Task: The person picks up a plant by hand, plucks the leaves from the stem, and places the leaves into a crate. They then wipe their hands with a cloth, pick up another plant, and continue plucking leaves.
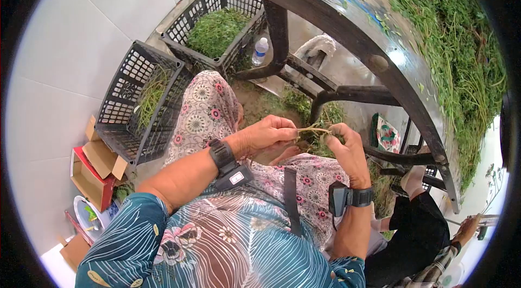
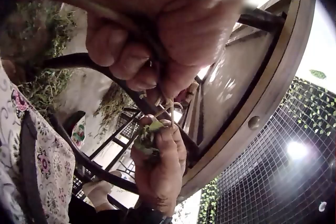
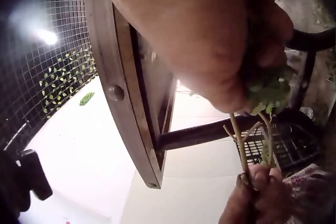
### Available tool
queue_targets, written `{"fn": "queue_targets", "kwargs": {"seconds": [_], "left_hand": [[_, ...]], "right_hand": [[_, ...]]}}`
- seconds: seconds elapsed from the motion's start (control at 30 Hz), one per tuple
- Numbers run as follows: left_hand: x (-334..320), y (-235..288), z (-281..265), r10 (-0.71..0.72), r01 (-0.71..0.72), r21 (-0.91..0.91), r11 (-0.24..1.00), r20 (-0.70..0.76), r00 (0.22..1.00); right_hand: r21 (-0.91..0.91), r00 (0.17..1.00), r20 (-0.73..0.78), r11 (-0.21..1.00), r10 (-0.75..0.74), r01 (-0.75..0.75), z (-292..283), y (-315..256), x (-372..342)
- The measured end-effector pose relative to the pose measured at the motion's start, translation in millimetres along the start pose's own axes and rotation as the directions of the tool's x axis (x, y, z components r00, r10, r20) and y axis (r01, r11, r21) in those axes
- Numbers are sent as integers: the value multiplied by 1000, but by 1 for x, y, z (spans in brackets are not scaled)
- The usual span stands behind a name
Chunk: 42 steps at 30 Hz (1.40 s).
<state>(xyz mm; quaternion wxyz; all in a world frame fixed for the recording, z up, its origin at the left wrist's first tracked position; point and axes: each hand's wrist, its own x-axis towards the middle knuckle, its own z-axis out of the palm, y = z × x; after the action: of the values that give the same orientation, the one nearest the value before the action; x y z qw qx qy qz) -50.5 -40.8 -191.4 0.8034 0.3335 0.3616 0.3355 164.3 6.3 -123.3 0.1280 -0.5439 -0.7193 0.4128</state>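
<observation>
Sprig sits pinched at either end by left hand and right hand — crates hold some greens, big heap on table apparently yet to do.

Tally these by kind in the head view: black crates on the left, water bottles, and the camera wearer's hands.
Black crates on the left: 2
Water bottles: 1
Camera wearer's hands, holding stems: 2
Total: 5

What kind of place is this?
Probably a workroom for sorting plants: there's a big green heap on the table, more greens in the black crates, and the left hand and right hand hold stems.
</observation>
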Motion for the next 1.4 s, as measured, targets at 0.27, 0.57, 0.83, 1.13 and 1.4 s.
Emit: {"fn": "queue_targets", "kwargs": {"seconds": [0.27,0.57,0.83,1.13,1.4], "left_hand": [[6,-11,-4,10,-9,35,999,-46,999],[1,-3,8,23,-18,147,989,-35,999],[8,-10,-17,-20,-21,-188,982,-215,976],[19,-27,-27,37,-146,-206,968,-458,888],[17,-28,-35,21,-172,-248,954,-512,859]], "right_hand": [[-48,998,60,999,-16,19,2,11,-7],[158,893,-441,987,85,-16,32,63,13],[986,921,73,-166,383,-9,-11,87,8],[949,888,248,-282,387,-142,35,45,9],[962,861,273,-122,430,-244,61,64,15]]}}
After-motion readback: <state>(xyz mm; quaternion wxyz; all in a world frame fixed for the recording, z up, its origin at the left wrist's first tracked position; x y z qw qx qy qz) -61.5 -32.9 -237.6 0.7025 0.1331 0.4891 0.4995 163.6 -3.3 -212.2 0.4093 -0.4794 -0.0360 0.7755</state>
